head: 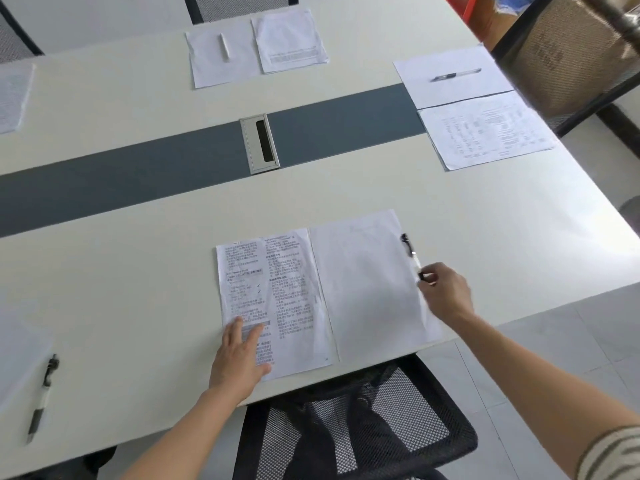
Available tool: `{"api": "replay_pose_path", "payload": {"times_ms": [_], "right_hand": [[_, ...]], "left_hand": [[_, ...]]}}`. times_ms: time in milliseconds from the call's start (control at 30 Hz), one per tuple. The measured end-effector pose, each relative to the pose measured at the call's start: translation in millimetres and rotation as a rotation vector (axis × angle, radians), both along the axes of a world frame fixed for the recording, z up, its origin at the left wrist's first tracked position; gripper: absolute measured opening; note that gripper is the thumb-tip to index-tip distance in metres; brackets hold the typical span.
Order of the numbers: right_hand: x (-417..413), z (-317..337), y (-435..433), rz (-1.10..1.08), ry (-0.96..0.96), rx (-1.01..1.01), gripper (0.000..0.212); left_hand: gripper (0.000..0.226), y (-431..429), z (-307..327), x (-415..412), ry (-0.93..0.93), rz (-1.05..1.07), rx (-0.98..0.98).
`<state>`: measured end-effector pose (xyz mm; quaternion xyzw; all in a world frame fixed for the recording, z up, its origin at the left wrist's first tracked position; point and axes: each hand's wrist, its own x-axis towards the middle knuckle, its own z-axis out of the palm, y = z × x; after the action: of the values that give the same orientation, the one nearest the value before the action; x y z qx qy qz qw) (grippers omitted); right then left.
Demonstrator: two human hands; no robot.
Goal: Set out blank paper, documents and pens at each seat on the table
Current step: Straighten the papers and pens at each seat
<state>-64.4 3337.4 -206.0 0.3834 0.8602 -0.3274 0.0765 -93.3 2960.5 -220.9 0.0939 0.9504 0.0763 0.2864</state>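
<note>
1. Head view: R hand (pixel 446 289) fingers pinch pen (pixel 411 252) near end; pen's long axis runs away from them, along blank sheet (pixel 363 282) edge.
2. L hand (pixel 242 355) fingers flat, pressing document (pixel 277 289) on surface (pixel 138 271).

- One view, worn on the person's head; it looks forward and steeply down across the desk (pixel 145 278) from above its near edge
- Wide-angle, so the desk's lines run slanted; both forearms enter from the bottom, with the left hand (pixel 239 358) and right hand (pixel 446 292) close below the lens
- The desk's far edge and the far chairs (pixel 239 5) reach the top border
</note>
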Motion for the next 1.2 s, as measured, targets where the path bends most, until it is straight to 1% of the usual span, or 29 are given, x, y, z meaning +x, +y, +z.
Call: {"api": "replay_pose_path", "payload": {"times_ms": [100, 200, 267, 367, 500, 567, 633, 700, 767, 867, 1000, 1100, 1200], "right_hand": [[-13.9, -5.9, -42.6, 0.156, 0.013, -0.037, 0.026], [-14.4, -21.9, -65.7, 0.228, -0.060, -0.035, 0.026], [-9.7, -29.6, -69.5, 0.248, -0.112, -0.018, 0.025], [-8.9, -33.2, -71.4, 0.268, -0.138, 0.015, 0.026], [-12.2, -22.8, -71.1, 0.276, -0.183, 0.038, 0.039], [-9.9, -12.1, -72.2, 0.274, -0.185, 0.067, 0.043], [-4.4, 1.6, -75.3, 0.279, -0.161, 0.086, 0.039], [4.8, 15.6, -81.3, 0.280, -0.121, 0.056, 0.034], [17.3, 31.3, -92.0, 0.281, -0.070, -0.001, 0.029], [41.1, 56.2, -117.6, 0.289, 0.025, -0.108, 0.023], [79.7, 93.2, -157.9, 0.292, 0.148, -0.295, 0.010], [108.1, 117.8, -187.7, 0.331, 0.224, -0.418, 0.005], [133.1, 134.6, -214.5, 0.427, 0.229, -0.515, 0.008]], "left_hand": [[0.081, 0.4, 0.3, 0.7, -0.002, 0.002, -0.002], [0.083, -0.5, 0.0, 1.2, -0.003, 0.002, -0.003], [0.082, -0.4, -1.0, 0.1, -0.004, -0.011, -0.012], [0.081, -3.3, -3.3, -1.1, -0.013, -0.026, -0.039], [0.080, -3.7, -1.1, -4.2, -0.023, -0.065, -0.067], [0.076, -4.3, 3.7, -7.8, -0.038, -0.066, -0.050], [0.068, -5.6, 12.0, -10.2, -0.036, -0.046, -0.005], [0.057, -8.2, 23.0, -9.6, 0.028, -0.019, 0.064], [0.047, -12.9, 37.3, -6.3, 0.086, 0.033, 0.192], [0.033, -26.1, 66.5, 5.0, 0.055, 0.194, 0.460], [0.006, -57.2, 121.0, 44.2, 0.000, 0.382, 0.758], [0.007, -86.7, 153.0, 88.3, -0.007, 0.515, 0.894], [0.009, -109.7, 166.3, 139.0, 0.016, 0.665, 0.968]]}}
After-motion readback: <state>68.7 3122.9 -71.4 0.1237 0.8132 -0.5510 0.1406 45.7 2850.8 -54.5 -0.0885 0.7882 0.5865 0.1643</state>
